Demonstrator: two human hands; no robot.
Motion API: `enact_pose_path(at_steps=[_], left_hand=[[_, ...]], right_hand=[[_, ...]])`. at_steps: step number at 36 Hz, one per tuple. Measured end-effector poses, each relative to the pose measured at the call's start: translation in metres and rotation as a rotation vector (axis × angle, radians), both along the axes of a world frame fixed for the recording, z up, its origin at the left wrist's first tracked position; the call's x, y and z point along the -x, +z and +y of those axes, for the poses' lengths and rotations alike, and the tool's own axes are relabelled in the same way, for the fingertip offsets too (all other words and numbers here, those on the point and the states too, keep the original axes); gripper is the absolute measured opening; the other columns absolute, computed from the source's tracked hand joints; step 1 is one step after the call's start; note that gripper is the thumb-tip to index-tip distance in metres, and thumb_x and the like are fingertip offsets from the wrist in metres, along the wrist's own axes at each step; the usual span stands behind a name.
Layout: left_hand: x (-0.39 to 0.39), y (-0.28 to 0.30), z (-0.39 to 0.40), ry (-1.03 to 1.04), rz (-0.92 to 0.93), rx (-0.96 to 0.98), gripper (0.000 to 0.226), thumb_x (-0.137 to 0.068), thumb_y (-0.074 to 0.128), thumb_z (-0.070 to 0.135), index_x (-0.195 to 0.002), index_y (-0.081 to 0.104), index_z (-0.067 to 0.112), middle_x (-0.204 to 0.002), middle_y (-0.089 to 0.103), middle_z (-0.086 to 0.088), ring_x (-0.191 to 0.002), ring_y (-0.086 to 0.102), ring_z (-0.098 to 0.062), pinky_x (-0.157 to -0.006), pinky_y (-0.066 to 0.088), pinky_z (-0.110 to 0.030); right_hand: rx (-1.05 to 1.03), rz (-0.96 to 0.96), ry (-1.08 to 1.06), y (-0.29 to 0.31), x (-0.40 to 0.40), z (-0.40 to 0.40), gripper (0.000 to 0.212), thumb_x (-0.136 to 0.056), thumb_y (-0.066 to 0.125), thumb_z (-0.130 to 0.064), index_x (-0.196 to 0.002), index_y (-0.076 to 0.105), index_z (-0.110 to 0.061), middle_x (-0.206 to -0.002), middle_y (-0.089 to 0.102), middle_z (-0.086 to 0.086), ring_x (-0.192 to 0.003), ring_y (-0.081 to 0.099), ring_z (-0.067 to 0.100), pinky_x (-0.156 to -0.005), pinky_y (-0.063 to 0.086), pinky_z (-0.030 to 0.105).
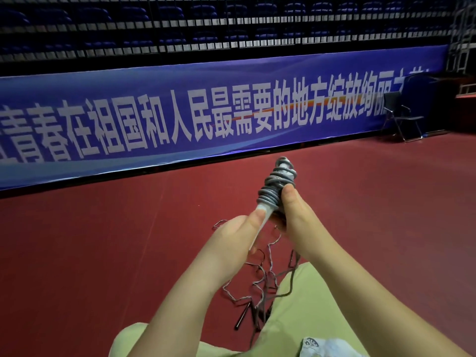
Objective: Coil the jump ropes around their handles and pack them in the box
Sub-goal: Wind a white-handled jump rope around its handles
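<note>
A grey jump rope (pixel 277 184) is wound in many turns around its pale handles and stands tilted up in front of me. My right hand (pixel 293 215) grips the coiled bundle from the right, thumb on the coils. My left hand (pixel 239 235) holds the bare lower end of a white handle (pixel 265 215). More loose ropes (pixel 260 276) lie tangled on the red floor below my hands, with a black handle (pixel 242 318) beside my knee. No box is in view.
My legs in light green trousers (pixel 304 313) fill the bottom of the view. A long blue banner (pixel 180 119) runs along the barrier ahead. A black folding chair (pixel 401 114) stands at the far right on the red floor (pixel 103 240).
</note>
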State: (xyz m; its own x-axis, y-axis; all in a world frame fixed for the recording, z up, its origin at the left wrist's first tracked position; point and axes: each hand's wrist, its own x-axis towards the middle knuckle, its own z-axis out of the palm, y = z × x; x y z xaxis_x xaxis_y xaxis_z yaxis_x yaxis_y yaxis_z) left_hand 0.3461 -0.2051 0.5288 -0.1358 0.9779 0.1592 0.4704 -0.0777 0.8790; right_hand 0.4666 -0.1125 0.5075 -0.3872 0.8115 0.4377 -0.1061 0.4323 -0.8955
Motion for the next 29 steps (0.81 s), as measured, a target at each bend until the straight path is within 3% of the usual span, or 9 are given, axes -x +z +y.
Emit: enact_pose_path(at_steps=[3, 6, 9, 13, 17, 20, 24, 26, 29], left_hand=[[0.002, -0.001, 0.001, 0.078, 0.173, -0.03, 0.071, -0.068, 0.032, 0.08, -0.074, 0.049, 0.012, -0.061, 0.045, 0.008, -0.058, 0.042, -0.016, -0.063, 0.035, -0.036], [0.004, -0.003, 0.002, 0.15, 0.311, -0.053, 0.061, -0.072, 0.036, 0.072, -0.079, 0.053, 0.014, -0.064, 0.046, 0.01, -0.06, 0.043, -0.012, -0.061, 0.035, -0.033], [0.007, -0.003, 0.002, 0.17, 0.298, -0.05, 0.052, -0.077, 0.046, 0.067, -0.084, 0.058, 0.017, -0.067, 0.049, 0.01, -0.061, 0.045, -0.011, -0.06, 0.035, -0.032], [0.006, -0.004, 0.001, 0.139, 0.218, -0.056, 0.042, -0.082, 0.054, 0.057, -0.089, 0.059, 0.016, -0.067, 0.049, 0.011, -0.058, 0.042, -0.008, -0.056, 0.033, -0.027], [0.009, -0.005, 0.002, 0.123, 0.185, -0.073, 0.034, -0.077, 0.059, 0.053, -0.087, 0.059, 0.021, -0.062, 0.053, 0.014, -0.053, 0.044, -0.004, -0.056, 0.035, -0.025], [0.013, -0.005, 0.003, 0.057, 0.159, -0.042, 0.039, -0.072, 0.062, 0.058, -0.089, 0.059, 0.022, -0.068, 0.056, 0.014, -0.062, 0.049, -0.007, -0.062, 0.038, -0.027], [0.018, -0.001, -0.002, -0.31, -0.382, 0.12, 0.044, -0.076, 0.063, 0.048, -0.098, 0.06, 0.01, -0.077, 0.058, 0.001, -0.064, 0.053, -0.013, -0.067, 0.049, -0.032], [0.019, -0.004, -0.005, -0.495, -0.654, 0.222, 0.059, -0.073, 0.071, 0.055, -0.106, 0.06, 0.006, -0.078, 0.06, -0.004, -0.063, 0.058, -0.016, -0.065, 0.053, -0.033], [0.012, -0.009, -0.003, -0.69, -0.855, 0.298, 0.066, -0.07, 0.071, 0.064, -0.105, 0.066, 0.008, -0.079, 0.064, -0.007, -0.068, 0.063, -0.022, -0.066, 0.054, -0.036]], right_hand=[[0.119, -0.004, 0.046, 0.002, -0.001, 0.004, 0.04, -0.095, 0.027, -0.057, -0.094, 0.056, -0.029, -0.071, 0.065, -0.012, -0.057, 0.058, -0.007, -0.054, 0.042, 0.011], [0.214, 0.0, 0.091, 0.003, -0.006, 0.002, 0.041, -0.102, 0.033, -0.049, -0.073, 0.05, -0.025, -0.04, 0.051, -0.013, -0.048, 0.049, 0.005, -0.046, 0.038, 0.017], [0.265, -0.106, 0.071, 0.005, 0.0, 0.002, 0.053, -0.078, 0.04, -0.076, -0.062, 0.052, -0.027, -0.048, 0.047, -0.007, -0.045, 0.038, 0.01, -0.048, 0.03, 0.024], [0.327, -0.07, 0.076, 0.008, 0.002, 0.005, 0.042, -0.086, 0.05, -0.061, -0.071, 0.054, -0.022, -0.064, 0.051, -0.001, -0.051, 0.045, 0.014, -0.055, 0.041, 0.028], [0.275, 0.002, 0.18, 0.006, -0.002, -0.004, 0.055, -0.062, 0.056, -0.064, -0.092, 0.059, -0.018, -0.073, 0.049, 0.007, -0.055, 0.043, 0.014, -0.054, 0.033, 0.028], [0.262, 0.087, 0.211, 0.01, -0.004, -0.012, 0.059, -0.06, 0.059, -0.057, -0.103, 0.057, -0.017, -0.084, 0.048, 0.011, -0.064, 0.045, 0.018, -0.054, 0.035, 0.026], [0.356, 0.29, 0.323, 0.014, -0.009, -0.012, 0.064, -0.06, 0.057, -0.04, -0.116, 0.053, -0.009, -0.077, 0.054, 0.006, -0.061, 0.055, 0.014, -0.049, 0.046, 0.02], [0.315, 0.361, 0.363, 0.014, -0.012, -0.011, 0.076, -0.053, 0.065, -0.046, -0.116, 0.057, -0.005, -0.078, 0.058, 0.005, -0.062, 0.059, 0.012, -0.055, 0.049, 0.023], [0.259, 0.452, 0.462, 0.018, -0.015, -0.012, 0.096, -0.042, 0.083, -0.056, -0.117, 0.058, -0.002, -0.078, 0.058, 0.008, -0.063, 0.057, 0.014, -0.058, 0.05, 0.024]])
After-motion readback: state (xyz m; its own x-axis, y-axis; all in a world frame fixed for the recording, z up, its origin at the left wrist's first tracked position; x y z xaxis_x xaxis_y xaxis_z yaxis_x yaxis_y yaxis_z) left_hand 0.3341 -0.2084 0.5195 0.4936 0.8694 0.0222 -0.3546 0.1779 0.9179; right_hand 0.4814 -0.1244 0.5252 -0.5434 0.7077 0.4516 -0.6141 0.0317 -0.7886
